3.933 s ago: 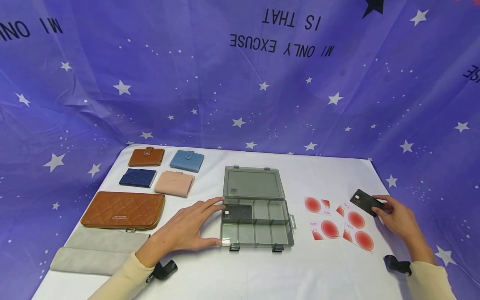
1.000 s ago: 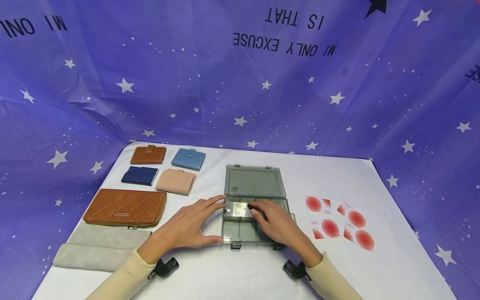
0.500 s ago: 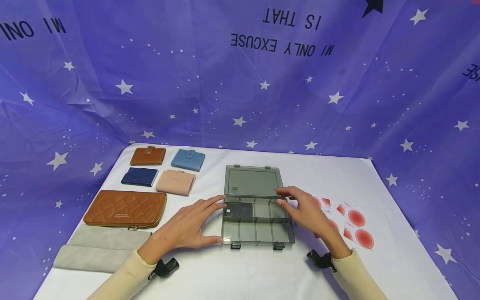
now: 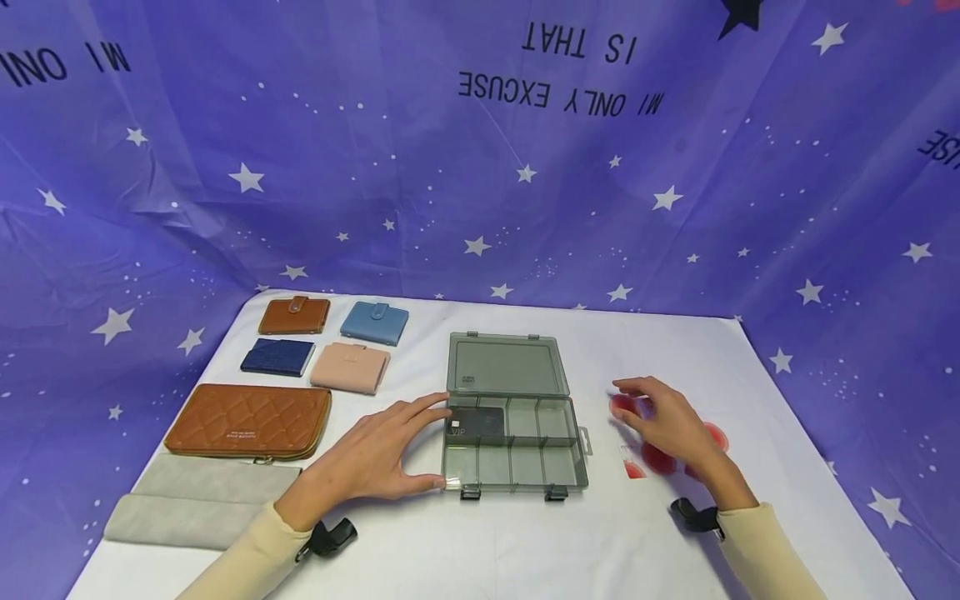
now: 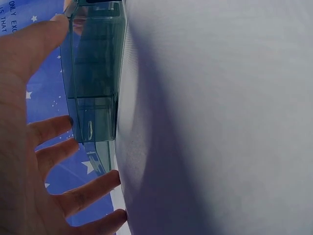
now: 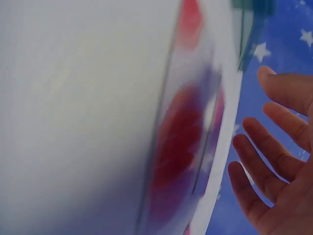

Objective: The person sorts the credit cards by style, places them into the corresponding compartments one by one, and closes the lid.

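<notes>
1. The right hand (image 4: 663, 421) has left the divided plastic box (image 4: 528, 467), which it reached into a second ago, and is now above the red-and-white cards (image 4: 634, 470).
2. Its fingers (image 6: 259, 166), which pinched a black VIP card at the far right in the oldest view, are now loosely spread.
3. The black VIP card (image 4: 480, 427) in the box's far-left compartment, glare-whitened and partly covered one second ago, now shows dark and uncovered.
4. The box's right-hand compartments are likewise uncovered again.
5. The hand now partly hides the red-and-white cards.
</notes>
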Demonstrator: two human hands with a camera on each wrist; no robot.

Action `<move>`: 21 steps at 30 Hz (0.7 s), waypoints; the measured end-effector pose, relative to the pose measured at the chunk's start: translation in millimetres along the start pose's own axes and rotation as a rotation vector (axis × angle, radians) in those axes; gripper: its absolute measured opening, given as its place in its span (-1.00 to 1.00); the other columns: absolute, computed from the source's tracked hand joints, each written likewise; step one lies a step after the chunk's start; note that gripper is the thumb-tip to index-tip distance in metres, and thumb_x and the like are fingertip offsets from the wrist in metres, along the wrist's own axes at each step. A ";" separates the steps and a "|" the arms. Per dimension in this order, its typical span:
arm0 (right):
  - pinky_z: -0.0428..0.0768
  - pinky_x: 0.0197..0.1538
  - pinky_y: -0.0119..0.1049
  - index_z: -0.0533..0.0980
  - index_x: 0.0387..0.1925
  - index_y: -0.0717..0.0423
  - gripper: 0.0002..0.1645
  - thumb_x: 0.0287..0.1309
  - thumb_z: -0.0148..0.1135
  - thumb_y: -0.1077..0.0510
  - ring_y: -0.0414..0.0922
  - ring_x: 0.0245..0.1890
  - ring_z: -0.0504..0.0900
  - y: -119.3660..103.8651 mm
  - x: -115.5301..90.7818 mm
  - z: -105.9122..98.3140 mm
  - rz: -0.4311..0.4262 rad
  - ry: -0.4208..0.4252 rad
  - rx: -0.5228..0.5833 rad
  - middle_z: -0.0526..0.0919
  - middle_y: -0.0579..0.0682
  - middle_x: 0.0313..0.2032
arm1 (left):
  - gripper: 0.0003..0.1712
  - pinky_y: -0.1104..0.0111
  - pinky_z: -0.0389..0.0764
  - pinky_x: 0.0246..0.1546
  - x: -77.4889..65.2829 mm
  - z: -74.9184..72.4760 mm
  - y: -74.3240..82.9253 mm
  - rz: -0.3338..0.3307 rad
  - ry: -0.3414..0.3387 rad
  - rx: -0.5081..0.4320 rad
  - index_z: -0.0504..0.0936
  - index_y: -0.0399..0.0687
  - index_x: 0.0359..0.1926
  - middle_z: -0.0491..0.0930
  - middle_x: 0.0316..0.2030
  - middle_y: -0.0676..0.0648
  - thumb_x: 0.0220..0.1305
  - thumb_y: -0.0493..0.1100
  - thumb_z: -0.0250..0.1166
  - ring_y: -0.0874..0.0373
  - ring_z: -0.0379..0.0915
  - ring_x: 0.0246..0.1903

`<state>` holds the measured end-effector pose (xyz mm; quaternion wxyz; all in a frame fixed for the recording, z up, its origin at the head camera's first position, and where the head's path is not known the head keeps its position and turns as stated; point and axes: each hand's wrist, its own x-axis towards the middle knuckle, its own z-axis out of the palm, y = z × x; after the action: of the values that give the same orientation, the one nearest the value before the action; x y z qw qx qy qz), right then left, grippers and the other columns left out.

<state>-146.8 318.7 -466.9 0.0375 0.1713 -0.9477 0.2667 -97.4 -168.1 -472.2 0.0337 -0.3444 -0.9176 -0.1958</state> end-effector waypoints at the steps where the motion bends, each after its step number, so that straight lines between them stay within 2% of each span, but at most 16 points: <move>1: 0.59 0.22 0.29 0.64 0.29 0.15 -0.37 0.21 0.61 0.13 0.24 0.15 0.69 4.3 -1.4 -1.5 0.001 -0.003 -0.011 0.74 0.17 0.16 | 0.07 0.01 0.67 0.09 0.0 0.1 -0.2 -0.001 -0.001 -0.003 0.41 0.23 0.59 0.20 0.65 0.17 0.22 0.61 0.34 0.10 0.47 0.37; 6: 0.60 0.17 0.27 0.62 0.29 0.22 -0.35 0.18 0.60 0.19 0.19 0.03 0.67 22.6 -6.7 -8.2 0.008 -0.035 -0.054 0.72 0.20 0.10 | 0.07 -0.01 0.67 0.07 0.0 0.0 -1.0 0.003 0.001 -0.007 0.41 0.22 0.59 0.22 0.65 0.14 0.21 0.61 0.35 0.09 0.47 0.37; 14: 0.54 0.24 0.33 0.61 0.31 0.23 -0.28 0.14 0.65 0.14 0.28 0.15 0.62 40.3 -15.1 -21.3 0.050 -0.086 -0.065 0.69 0.28 0.17 | 0.07 0.02 0.68 0.04 0.5 -0.4 -0.8 0.005 0.002 -0.002 0.41 0.22 0.59 0.23 0.64 0.14 0.21 0.61 0.35 0.11 0.48 0.36; 21: 0.59 0.16 0.23 0.66 0.25 0.22 -0.28 0.07 0.71 0.08 0.15 0.01 0.62 48.0 -17.2 -24.3 0.042 -0.087 -0.098 0.71 0.19 0.05 | 0.07 0.02 0.68 0.02 0.6 0.7 -0.7 0.004 0.008 0.002 0.41 0.24 0.59 0.22 0.64 0.16 0.19 0.59 0.39 0.11 0.49 0.35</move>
<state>-147.7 374.9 -472.5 -0.0011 0.1610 -0.9637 0.2131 -98.2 -168.0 -472.9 0.0384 -0.3456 -0.9169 -0.1961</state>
